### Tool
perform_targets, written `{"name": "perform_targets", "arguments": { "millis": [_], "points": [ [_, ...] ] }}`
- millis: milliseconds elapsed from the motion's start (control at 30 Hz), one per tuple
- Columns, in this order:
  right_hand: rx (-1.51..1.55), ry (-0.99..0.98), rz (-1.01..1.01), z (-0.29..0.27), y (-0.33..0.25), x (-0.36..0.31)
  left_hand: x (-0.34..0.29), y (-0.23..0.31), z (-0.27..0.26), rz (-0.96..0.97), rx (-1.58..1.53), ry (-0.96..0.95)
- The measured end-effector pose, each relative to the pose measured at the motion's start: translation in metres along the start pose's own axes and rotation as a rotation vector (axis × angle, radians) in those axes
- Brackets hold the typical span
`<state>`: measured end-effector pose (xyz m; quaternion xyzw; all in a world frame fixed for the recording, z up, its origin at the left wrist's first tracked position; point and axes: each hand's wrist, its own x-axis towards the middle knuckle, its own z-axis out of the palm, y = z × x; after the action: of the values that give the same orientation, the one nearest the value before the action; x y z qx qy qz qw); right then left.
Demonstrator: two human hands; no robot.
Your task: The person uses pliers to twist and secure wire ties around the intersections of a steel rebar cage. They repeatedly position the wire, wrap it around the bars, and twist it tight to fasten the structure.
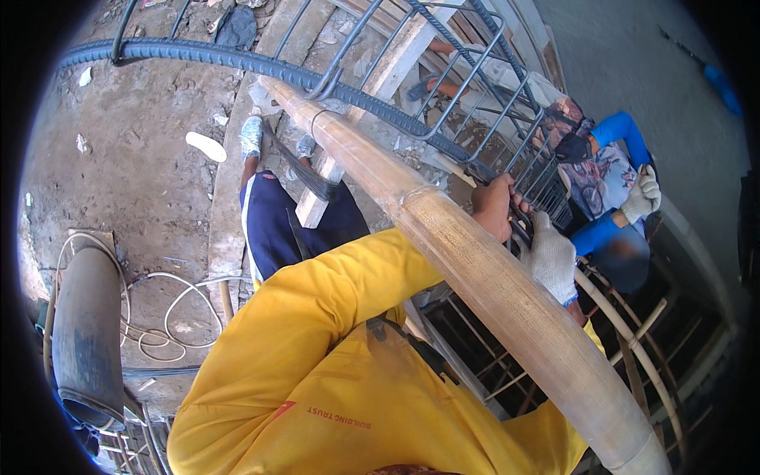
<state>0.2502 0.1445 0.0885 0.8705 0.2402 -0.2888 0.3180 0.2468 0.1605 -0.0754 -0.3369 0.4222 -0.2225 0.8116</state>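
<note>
A thick bamboo pole [483, 253] slants across the view in front of me and hides part of my arms. Beyond it, my bare left hand [492, 207] is closed at the end of a steel rebar cage [483, 87]; what its fingers grip is partly hidden. Close beside it, my right hand [552, 257], in a white knit glove, is closed round the handles of a dark metal tool [518, 229] that looks like pincers. A thick ribbed rebar [237, 59] of the cage runs from the far left toward my hands.
At the right, another person in blue sleeves [621, 131] and white gloves is close to the cage. A bundle of dark wire [317, 186] hangs by a wooden post [313, 210]. A large pipe [89, 332] and a looped hose [170, 317] lie left. Bamboo framing [625, 332] stands lower right.
</note>
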Motion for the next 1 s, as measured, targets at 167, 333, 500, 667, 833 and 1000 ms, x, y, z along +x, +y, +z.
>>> {"name": "perform_targets", "arguments": {
  "millis": [167,333,500,667,833,1000],
  "points": [
    [0.702,-0.312,0.408,0.037,-0.013,-0.012,-0.02,0.015,-0.047,0.192,0.551,-0.149],
    [0.803,-0.582,0.666,0.032,-0.016,-0.009,-0.02,0.029,-0.055,-0.106,0.227,-0.463],
    [0.329,-0.373,0.6,0.036,-0.042,-0.015,-0.013,0.012,-0.044,-0.007,0.194,-0.311],
    [0.229,-0.347,0.546,0.054,-0.029,-0.017,-0.017,0.01,-0.047,0.097,0.388,-0.21],
    [0.907,-0.471,0.292,0.066,-0.002,-0.021,-0.027,0.027,-0.053,-0.122,0.219,-0.239],
    [0.762,-0.264,0.273,0.06,-0.021,-0.027,-0.03,0.023,-0.05,0.07,0.371,-0.16]
  ]
}}
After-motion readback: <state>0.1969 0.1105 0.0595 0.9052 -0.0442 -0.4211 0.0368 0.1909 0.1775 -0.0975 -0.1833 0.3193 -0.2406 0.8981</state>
